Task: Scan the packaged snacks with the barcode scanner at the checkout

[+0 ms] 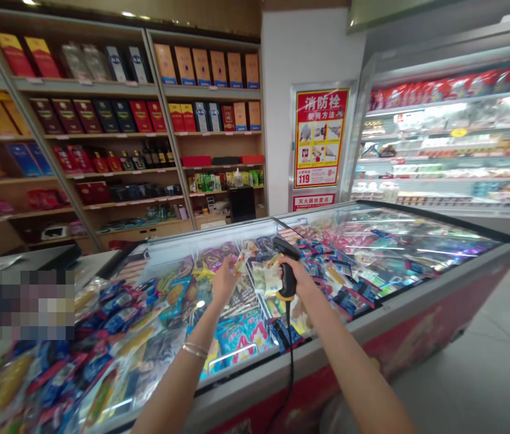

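Note:
My right hand [299, 274] is wrapped round the grip of a black barcode scanner [287, 271] with a yellow band at its base. A dark cable hangs from the scanner toward the freezer's front. In my left hand [225, 280] is a small wrapped ice pop [240, 261], pinched between the fingers and held up just left of the scanner. Both hands are over the glass-topped chest freezer [384, 310]. Under the glass lie many packaged frozen treats, among them blue and pink packs [242, 336] below my hands.
A heap of wrapped ice creams [114, 316] covers the freezer's left part. Shelves of boxed bottles [137, 116] line the back wall. A red fire hydrant sign [321, 138] hangs mid-wall. An open refrigerated display [445, 158] stands at the right.

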Motion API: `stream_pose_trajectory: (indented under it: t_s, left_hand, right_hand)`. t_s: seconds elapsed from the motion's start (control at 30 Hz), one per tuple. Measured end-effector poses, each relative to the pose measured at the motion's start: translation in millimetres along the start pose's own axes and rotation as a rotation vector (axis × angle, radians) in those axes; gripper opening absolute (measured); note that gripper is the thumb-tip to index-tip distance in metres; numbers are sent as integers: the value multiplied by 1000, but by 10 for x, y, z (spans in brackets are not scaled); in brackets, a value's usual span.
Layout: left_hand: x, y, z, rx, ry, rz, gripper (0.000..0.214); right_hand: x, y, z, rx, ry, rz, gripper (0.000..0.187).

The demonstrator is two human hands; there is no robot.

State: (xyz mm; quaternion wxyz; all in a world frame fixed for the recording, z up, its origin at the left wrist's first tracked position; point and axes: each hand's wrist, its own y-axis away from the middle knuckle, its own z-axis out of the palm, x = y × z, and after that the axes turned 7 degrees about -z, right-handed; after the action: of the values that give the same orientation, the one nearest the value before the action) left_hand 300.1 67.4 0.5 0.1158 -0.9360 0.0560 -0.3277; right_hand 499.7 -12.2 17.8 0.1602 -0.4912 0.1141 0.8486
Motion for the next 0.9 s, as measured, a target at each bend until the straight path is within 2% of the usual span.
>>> stream_pose_trajectory:
  t_s: [0.17, 0.33, 0.47, 0.63, 0.77, 0.9]
  left_hand:
    - [-523, -26, -336, 71, -98, -114, 31]
    - [-884, -74, -451, 127, -150, -180, 19]
    - [-989, -117, -519, 135, -116, -218, 23]
    - [-953, -85, -537, 168, -123, -230, 27]
    - [-865, -18, -493, 163, -200, -195, 27]
    - [-814, 23, -470, 159, -253, -179, 32]
  right_hand:
    - [391, -17, 587, -163, -91, 103, 13]
    - [711, -82, 953, -265, -48, 106, 16]
    - [821, -54, 1030, -312, 86, 25, 18]
    - [802, 64, 1005, -382, 254, -124, 17]
    - [814, 92, 986, -390, 381, -126, 20]
    - [853, 63, 978, -378, 341, -116, 17]
